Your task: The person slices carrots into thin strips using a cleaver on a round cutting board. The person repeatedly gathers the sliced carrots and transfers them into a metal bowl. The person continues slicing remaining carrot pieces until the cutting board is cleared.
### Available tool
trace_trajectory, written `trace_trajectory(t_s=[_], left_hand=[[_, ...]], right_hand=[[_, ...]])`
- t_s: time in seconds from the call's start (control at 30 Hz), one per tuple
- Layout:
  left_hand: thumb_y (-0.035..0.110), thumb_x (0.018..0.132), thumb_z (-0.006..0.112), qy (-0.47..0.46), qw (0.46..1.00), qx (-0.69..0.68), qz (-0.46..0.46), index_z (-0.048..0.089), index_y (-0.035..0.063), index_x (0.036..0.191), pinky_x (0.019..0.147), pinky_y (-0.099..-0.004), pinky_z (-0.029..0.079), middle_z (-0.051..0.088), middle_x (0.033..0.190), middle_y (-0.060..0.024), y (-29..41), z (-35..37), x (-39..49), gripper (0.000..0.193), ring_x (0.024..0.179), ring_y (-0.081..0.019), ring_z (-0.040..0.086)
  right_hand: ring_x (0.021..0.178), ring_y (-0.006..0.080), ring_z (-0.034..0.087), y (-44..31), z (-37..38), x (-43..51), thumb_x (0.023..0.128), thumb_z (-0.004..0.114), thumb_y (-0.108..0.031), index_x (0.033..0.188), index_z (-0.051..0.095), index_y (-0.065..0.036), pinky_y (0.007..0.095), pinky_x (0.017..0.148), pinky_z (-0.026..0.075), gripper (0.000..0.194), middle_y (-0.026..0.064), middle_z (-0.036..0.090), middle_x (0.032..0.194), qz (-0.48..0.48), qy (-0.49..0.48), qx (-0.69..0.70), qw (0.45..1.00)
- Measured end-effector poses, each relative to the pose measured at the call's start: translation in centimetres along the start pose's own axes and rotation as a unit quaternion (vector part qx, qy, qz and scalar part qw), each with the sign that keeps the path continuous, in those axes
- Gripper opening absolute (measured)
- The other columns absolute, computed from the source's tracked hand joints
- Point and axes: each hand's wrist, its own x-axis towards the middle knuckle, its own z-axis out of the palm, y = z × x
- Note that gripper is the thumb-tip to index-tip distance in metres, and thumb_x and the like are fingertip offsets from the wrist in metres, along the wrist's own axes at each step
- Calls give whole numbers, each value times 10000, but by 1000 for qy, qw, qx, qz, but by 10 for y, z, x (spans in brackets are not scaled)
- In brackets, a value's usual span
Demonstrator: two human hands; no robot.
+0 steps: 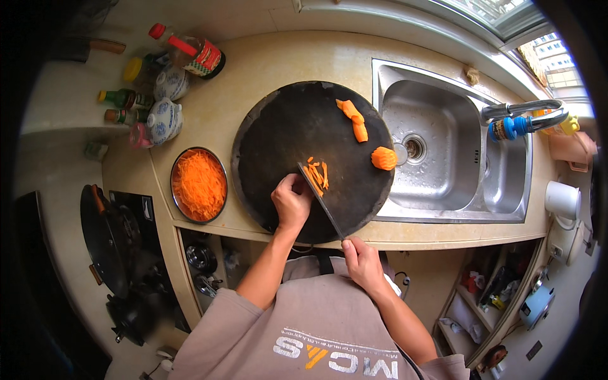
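Observation:
On a round dark cutting board (pixel 275 128), my right hand (pixel 363 259) grips the handle of a kitchen knife (pixel 325 206), whose blade points up and left. My left hand (pixel 290 202) rests by the blade's left side with curled fingers; whether something lies beneath them is hidden. Thin carrot strips (pixel 316 175) lie just right of the blade. Farther up the board are peeled carrot pieces (pixel 354 121) in a line, and a thick, notched carrot chunk (pixel 384 158) sits at its right edge. Shredded carrot (pixel 198 185) fills a round bowl (pixel 225 190) left of the board.
A steel double sink (pixel 427 90) with a faucet (pixel 522 111) adjoins the board on the right. A sauce bottle (pixel 202 57), lidded jars (pixel 165 121) and small bottles stand at the back left. A black wok (pixel 102 242) is on the stove at the left.

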Motion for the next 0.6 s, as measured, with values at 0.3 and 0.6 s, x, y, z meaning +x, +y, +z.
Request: trace_trajectory(t_s=[0.3,0.6], left_hand=[[-10,910,665,-25,991,-98,-86,662,-50,917,555,-260,547,703,716,-67,-5,0,-1,40,625,-127,700],[-4,850,716,5,999,-41,-29,680,-33,884,560,-270,522,701,654,-97,1,-2,-1,57,631,-137,716]], right_hand=[[562,165,511,-3,-23,-18,1067,512,-333,878,619,3,353,551,435,399,92,541,609,46,-28,97,994],[553,186,513,-10,-15,-24,1063,518,-330,884,630,28,365,563,452,415,104,565,606,24,-23,-5,999]])
